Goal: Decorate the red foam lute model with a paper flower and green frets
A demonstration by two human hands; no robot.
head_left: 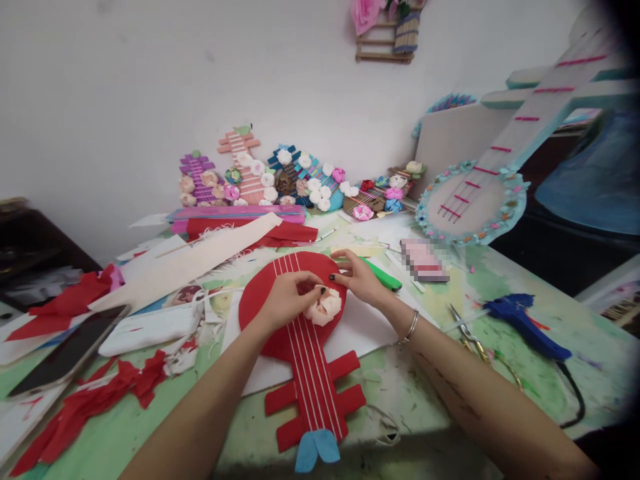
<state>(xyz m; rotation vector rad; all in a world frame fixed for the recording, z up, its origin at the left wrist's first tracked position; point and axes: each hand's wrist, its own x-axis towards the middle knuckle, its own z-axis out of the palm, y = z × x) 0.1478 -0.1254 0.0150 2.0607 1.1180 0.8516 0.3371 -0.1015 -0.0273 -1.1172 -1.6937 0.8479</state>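
Note:
A red pipa-shaped craft (257,300) lies on the table with its round body away from me and its neck toward me. White strings run along its length, and two blue leaf shapes (317,450) sit at the near end. A cream paper flower (325,307) rests on the right side of the body. My left hand (290,297) reaches over the strings, its fingers closed on the flower's upper left edge. My right hand (357,277) is at the body's upper right rim, fingers apart and touching the red surface, just beyond the flower.
Scissors (467,330) and a blue glue gun (530,327) lie to the right. A phone (425,260) and a green tool (377,273) lie behind my right hand. Red scraps (100,407), a white pouch (150,330) and a dark tablet (67,350) are left. Decorated instrument crafts (250,173) line the wall.

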